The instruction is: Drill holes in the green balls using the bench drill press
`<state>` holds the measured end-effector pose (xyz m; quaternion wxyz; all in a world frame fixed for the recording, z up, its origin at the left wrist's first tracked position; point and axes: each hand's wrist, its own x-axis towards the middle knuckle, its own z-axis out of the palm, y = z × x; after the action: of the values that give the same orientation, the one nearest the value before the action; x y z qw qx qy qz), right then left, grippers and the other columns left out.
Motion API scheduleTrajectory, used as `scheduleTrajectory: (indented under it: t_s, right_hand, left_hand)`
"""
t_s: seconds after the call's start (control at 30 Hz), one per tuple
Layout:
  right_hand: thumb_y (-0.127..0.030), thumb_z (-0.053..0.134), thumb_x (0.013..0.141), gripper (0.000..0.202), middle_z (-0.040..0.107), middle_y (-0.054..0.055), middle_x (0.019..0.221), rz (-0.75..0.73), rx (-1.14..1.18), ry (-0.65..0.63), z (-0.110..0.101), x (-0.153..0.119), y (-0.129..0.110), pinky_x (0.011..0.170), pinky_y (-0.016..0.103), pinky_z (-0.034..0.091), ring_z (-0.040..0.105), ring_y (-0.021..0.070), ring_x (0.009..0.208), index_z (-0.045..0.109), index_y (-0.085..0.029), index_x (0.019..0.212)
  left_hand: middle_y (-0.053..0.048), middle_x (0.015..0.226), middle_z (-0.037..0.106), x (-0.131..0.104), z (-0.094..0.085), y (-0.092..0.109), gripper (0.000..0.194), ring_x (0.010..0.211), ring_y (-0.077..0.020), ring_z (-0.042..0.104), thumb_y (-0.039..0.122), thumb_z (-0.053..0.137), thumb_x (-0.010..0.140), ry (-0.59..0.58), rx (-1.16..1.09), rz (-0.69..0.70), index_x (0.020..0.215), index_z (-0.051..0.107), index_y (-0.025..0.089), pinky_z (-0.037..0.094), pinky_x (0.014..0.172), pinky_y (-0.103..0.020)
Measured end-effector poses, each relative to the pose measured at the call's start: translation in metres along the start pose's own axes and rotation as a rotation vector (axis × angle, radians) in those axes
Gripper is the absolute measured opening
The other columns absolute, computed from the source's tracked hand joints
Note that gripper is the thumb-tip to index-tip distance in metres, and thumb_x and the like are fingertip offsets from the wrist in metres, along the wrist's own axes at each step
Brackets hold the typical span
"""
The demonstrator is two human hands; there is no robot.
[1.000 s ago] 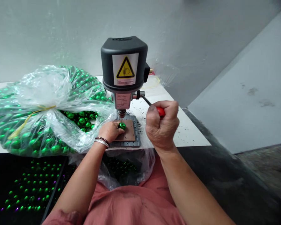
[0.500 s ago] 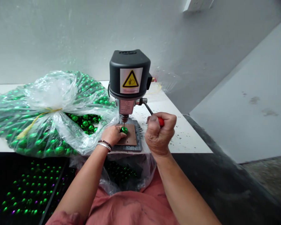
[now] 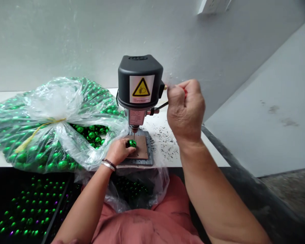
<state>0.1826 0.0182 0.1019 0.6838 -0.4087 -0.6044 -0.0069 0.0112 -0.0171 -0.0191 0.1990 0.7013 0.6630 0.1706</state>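
Between the thumb and fingers of my left hand (image 3: 120, 149) is a shiny green ball (image 3: 132, 143), pinched just over the brown board (image 3: 141, 149) on the grey base of a small drill press (image 3: 139, 81). The thin drill bit (image 3: 134, 135) stands above and beside the ball; whether they touch I cannot tell. My right hand (image 3: 186, 113) is closed around the red knob of the press's feed lever (image 3: 163, 105), raised to the right of the motor housing. Most of the knob is hidden by my fingers.
A large clear plastic bag (image 3: 51, 101) of green balls, tied with yellow string, lies left of the press with an opening facing it. Dark shavings (image 3: 165, 142) litter the white table (image 3: 213, 159). Another plastic bag (image 3: 160, 183) with green balls hangs below the table edge.
My right hand has swung the lever up. My left hand has drawn the green ball slightly left and toward me, off from under the drill bit.
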Motion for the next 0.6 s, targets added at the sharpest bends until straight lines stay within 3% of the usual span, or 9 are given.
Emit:
scheduleTrajectory:
  t_s: [0.07,0.13,0.2,0.23,0.3,0.4,0.5,0.6]
  right_hand:
    - [-0.035,0.048,0.086,0.024,0.039,-0.006,0.057,0.005,-0.001,-0.02,0.002,0.008,0.002,0.05,0.019,0.033,0.037,0.0032,0.05,0.042,-0.02,0.069]
    - [-0.038,0.046,0.087,0.025,0.039,-0.007,0.058,0.011,0.007,-0.03,0.003,0.007,0.005,0.05,0.019,0.033,0.037,0.0028,0.05,0.041,-0.02,0.07]
    - [-0.039,0.045,0.088,0.025,0.039,-0.007,0.058,0.025,0.003,-0.039,0.003,0.004,0.007,0.051,0.019,0.035,0.039,0.003,0.051,0.041,-0.02,0.072]
    - [-0.039,0.044,0.088,0.025,0.039,-0.007,0.058,0.032,-0.004,-0.042,0.003,0.002,0.007,0.051,0.02,0.036,0.04,0.0032,0.051,0.041,-0.02,0.072]
    - [-0.039,0.044,0.088,0.024,0.039,-0.007,0.059,0.038,-0.019,-0.038,0.003,0.0,0.007,0.052,0.02,0.037,0.041,0.0036,0.052,0.041,-0.021,0.073]
    - [-0.038,0.046,0.087,0.024,0.039,-0.006,0.059,0.037,-0.011,-0.023,0.002,0.0,0.004,0.052,0.02,0.036,0.04,0.0038,0.052,0.041,-0.02,0.072]
    - [-0.036,0.048,0.086,0.022,0.038,-0.007,0.059,0.058,0.015,-0.039,0.0,-0.002,0.001,0.051,0.019,0.035,0.037,0.0031,0.051,0.041,-0.02,0.072]
    - [-0.034,0.048,0.086,0.02,0.037,-0.007,0.06,0.082,0.033,-0.054,-0.003,-0.005,-0.001,0.049,0.018,0.034,0.036,0.0027,0.051,0.041,-0.02,0.074]
  left_hand:
    - [-0.004,0.089,0.071,-0.013,-0.009,-0.002,0.031,0.08,-0.021,0.062,0.038,0.061,0.074,-0.084,-0.127,0.069,0.098,0.071,0.021,0.045,0.071,-0.028]
    - [-0.002,0.092,0.071,-0.025,-0.02,-0.005,0.037,0.083,-0.0207,0.062,0.035,0.066,0.07,-0.262,-0.222,0.146,0.105,0.07,0.023,0.045,0.073,-0.027]
    - [-0.001,0.09,0.07,-0.032,-0.029,-0.009,0.049,0.083,-0.0211,0.062,0.035,0.072,0.063,-0.403,-0.264,0.151,0.111,0.068,0.023,0.045,0.073,-0.027]
    - [-0.002,0.09,0.069,-0.034,-0.032,-0.011,0.055,0.083,-0.0213,0.062,0.036,0.075,0.06,-0.419,-0.285,0.132,0.113,0.066,0.022,0.045,0.074,-0.028]
    - [-0.004,0.094,0.067,-0.033,-0.033,-0.017,0.061,0.086,-0.0213,0.06,0.037,0.076,0.058,-0.354,-0.373,0.089,0.115,0.063,0.02,0.045,0.077,-0.029]
    - [-0.002,0.092,0.062,-0.028,-0.024,-0.025,0.049,0.085,-0.0174,0.057,0.03,0.069,0.064,-0.241,-0.654,0.046,0.111,0.056,0.02,0.046,0.079,-0.029]
    - [0.002,0.085,0.057,-0.022,-0.012,-0.029,0.045,0.08,-0.0135,0.058,0.023,0.065,0.064,-0.215,-0.994,-0.04,0.106,0.049,0.021,0.046,0.08,-0.029]
    - [0.0,0.089,0.058,-0.017,-0.004,-0.028,0.046,0.081,-0.0144,0.06,0.027,0.068,0.064,-0.203,-1.137,-0.117,0.106,0.051,0.018,0.046,0.081,-0.031]
